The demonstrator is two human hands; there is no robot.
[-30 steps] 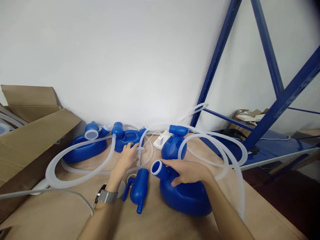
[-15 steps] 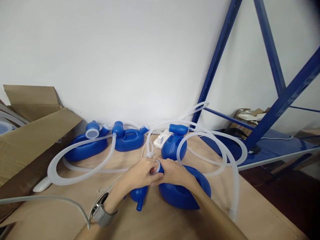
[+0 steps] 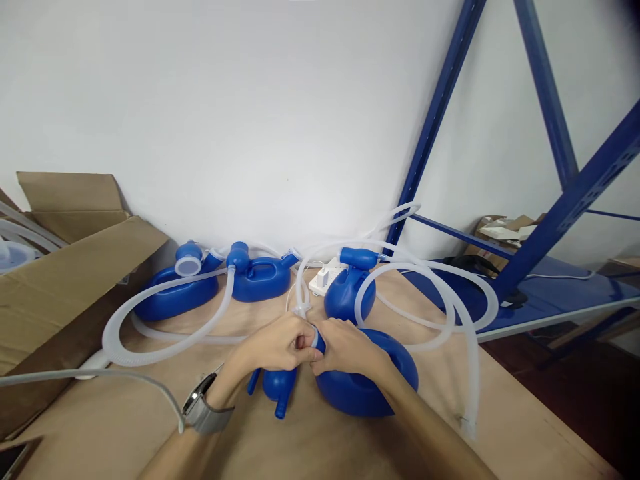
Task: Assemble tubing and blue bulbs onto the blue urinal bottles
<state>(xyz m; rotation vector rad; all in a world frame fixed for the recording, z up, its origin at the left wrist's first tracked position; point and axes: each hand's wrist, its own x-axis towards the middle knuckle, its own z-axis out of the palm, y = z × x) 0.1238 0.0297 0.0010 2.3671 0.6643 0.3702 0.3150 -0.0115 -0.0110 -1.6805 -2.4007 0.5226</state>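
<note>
A blue plastic urinal bottle [image 3: 355, 397] lies on the tabletop in front of me, its neck [image 3: 319, 342] pointing up and left. My right hand [image 3: 350, 347] is wrapped around that neck. My left hand [image 3: 283, 341], with a watch on its wrist, pinches at a pale ring or cap [image 3: 315, 333] on the mouth; the fingers hide most of it. Beneath my left hand lies a smaller blue fitting with a spout [image 3: 280, 390], partly covered. Just beyond my fingers, a clear tube ends in a whitish connector [image 3: 301, 310].
More blue urinal bottles [image 3: 263, 280] with coiled clear tubes [image 3: 117, 333] stand along the wall. A white power strip [image 3: 325, 277] sits between them. An open cardboard box [image 3: 85, 267] is at left, a blue metal rack [image 3: 435, 120] at right. A grey cable [image 3: 100, 373] crosses the left side.
The view has shifted slightly. Both hands stay at the bottle's mouth, with small changes in the fingers; the left hand still works at the ring.
</note>
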